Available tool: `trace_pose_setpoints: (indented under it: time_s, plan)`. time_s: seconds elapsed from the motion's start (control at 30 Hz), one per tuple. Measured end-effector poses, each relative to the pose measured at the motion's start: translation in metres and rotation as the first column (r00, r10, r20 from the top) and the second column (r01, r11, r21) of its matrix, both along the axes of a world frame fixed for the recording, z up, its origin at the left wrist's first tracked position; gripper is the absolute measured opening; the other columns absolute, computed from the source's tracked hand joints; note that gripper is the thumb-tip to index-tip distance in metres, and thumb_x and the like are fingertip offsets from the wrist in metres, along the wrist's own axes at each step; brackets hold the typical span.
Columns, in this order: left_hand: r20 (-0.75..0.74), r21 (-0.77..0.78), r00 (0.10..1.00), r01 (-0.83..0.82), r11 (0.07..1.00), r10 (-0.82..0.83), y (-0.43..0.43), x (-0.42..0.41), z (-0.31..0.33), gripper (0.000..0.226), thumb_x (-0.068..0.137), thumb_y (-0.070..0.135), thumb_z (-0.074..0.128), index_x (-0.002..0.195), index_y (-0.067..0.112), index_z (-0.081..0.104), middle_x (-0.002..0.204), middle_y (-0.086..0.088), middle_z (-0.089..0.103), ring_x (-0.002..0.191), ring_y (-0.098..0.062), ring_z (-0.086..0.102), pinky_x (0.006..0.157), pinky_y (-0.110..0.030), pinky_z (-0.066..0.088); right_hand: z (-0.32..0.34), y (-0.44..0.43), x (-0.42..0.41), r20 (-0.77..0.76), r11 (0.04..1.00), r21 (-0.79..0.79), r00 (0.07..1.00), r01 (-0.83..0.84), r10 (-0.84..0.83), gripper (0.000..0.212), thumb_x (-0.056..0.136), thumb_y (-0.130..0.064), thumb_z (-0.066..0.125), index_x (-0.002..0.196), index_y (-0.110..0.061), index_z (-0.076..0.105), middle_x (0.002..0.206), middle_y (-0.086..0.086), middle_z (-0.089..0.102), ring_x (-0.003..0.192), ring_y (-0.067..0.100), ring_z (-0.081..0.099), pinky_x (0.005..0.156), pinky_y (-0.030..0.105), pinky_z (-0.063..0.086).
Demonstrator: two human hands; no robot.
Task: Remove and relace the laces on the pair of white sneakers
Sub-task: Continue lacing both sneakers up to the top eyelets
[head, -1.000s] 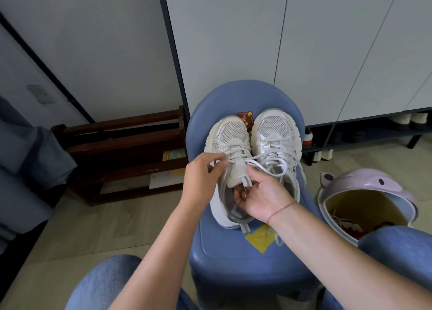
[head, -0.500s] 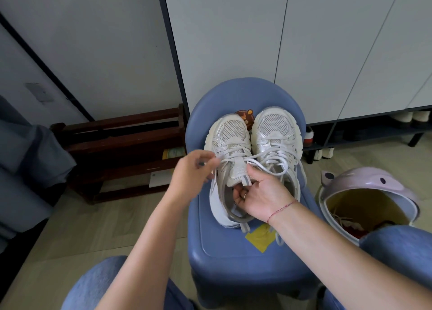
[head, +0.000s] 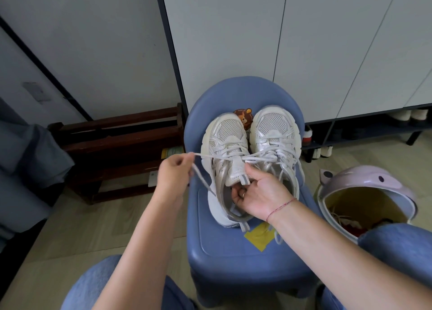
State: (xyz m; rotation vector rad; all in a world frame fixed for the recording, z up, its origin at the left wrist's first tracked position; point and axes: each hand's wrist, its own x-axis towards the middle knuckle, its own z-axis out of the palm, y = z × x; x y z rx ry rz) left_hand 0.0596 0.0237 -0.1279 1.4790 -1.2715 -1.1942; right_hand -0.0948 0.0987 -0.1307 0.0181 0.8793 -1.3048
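Soft even light, perhaps edge-warped

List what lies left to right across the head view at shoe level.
Wooden rack → left hand pinching the lace → left sneaker → right sneaker → purple bin.

Blue plastic chair (head: pixel 233 251) in front of my knees, yellow tape patch (head: pixel 258 236) on its seat, lion sticker (head: pixel 244 117) on the backrest. Dark wooden rack (head: pixel 117 146) left, against the wall. Lilac bin (head: pixel 364 188) right, tipped open. White cabinet doors (head: pixel 233 41) behind.
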Motion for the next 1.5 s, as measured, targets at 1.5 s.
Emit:
trace_pose_setpoints:
  time_s: [1.5]
  plan:
    - [0.286, -0.147, 0.935, -0.175, 0.974, 0.211, 0.0, 0.069, 0.007, 0.02, 0.102, 0.016, 0.049, 0.106, 0.014, 0.068, 0.072, 0.003, 0.061, 0.058, -0.014, 0.047, 0.059, -0.025, 0.04, 0.005, 0.004, -0.002, 0.014, 1.0, 0.023, 1.0, -0.019, 0.019, 0.016, 0.092, -0.026, 0.056, 0.093, -0.01, 0.059, 0.089, 0.006, 0.058, 0.076, 0.017, 0.049, 0.068, 0.027, 0.039]
